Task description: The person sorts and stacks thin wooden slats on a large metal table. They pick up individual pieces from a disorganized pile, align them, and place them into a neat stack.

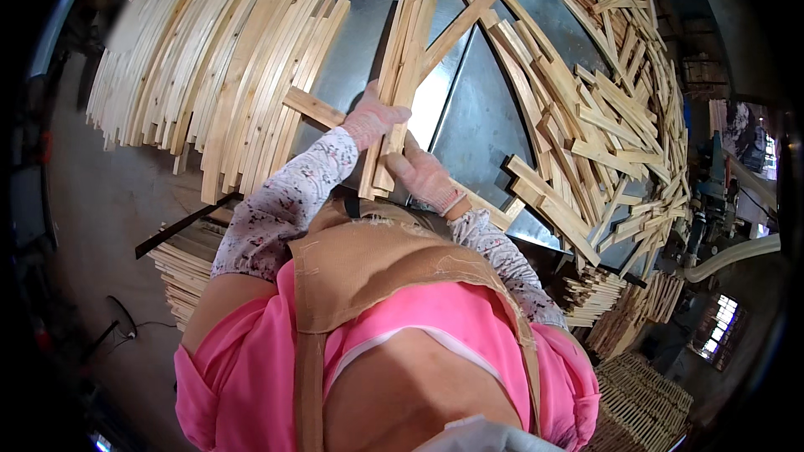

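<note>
A small bundle of pale wooden strips (406, 50) lies lengthwise on the metal tabletop in front of me. My left hand (373, 120), in a pinkish work glove, grips the bundle from its left side, with the thumb across the top. Closer to me, my gloved right hand (425, 177) holds the near part of the same strips from the right, its thumb on top and its other fingers partly hidden. A loose wooden strip (313, 106) pokes out crosswise beside my left wrist. Another slanting strip (461, 29) runs from the bundle toward the far right.
Long strips (226, 67) stand in a neat row at left. A jumbled heap of wood pieces (620, 125) covers the table's right side. A seam divides the metal tabletop (494, 100). Stacked wood (180, 272) sits below at left, with more stacks (593, 297) below at right.
</note>
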A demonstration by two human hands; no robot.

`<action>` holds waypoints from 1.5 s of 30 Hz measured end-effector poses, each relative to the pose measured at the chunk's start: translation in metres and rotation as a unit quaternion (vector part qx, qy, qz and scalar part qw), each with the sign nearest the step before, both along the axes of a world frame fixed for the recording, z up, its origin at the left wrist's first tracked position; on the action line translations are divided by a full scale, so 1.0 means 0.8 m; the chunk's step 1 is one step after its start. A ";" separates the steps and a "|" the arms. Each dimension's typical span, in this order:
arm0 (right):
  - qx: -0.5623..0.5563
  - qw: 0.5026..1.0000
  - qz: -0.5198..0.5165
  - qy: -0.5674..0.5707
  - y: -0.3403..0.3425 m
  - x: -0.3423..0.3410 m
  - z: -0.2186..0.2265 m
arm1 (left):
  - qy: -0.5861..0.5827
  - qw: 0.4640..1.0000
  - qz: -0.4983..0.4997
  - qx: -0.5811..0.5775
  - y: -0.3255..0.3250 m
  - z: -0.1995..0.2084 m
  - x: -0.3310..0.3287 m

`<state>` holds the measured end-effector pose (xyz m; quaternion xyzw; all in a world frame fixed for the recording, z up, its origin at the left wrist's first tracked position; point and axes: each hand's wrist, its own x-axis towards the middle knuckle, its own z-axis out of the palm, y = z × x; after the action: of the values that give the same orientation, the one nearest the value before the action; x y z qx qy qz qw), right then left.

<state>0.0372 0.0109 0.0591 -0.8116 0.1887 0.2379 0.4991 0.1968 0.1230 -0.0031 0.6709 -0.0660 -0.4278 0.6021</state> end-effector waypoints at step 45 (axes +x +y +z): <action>-0.175 0.975 -0.038 0.132 0.091 0.204 -0.077 | -0.409 0.817 0.107 0.393 0.362 -0.046 0.113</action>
<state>0.2001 0.0834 -0.0027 -0.8400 0.3229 0.2870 0.3283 0.2875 0.4129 -0.0395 0.9666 -0.0601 -0.0367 0.2464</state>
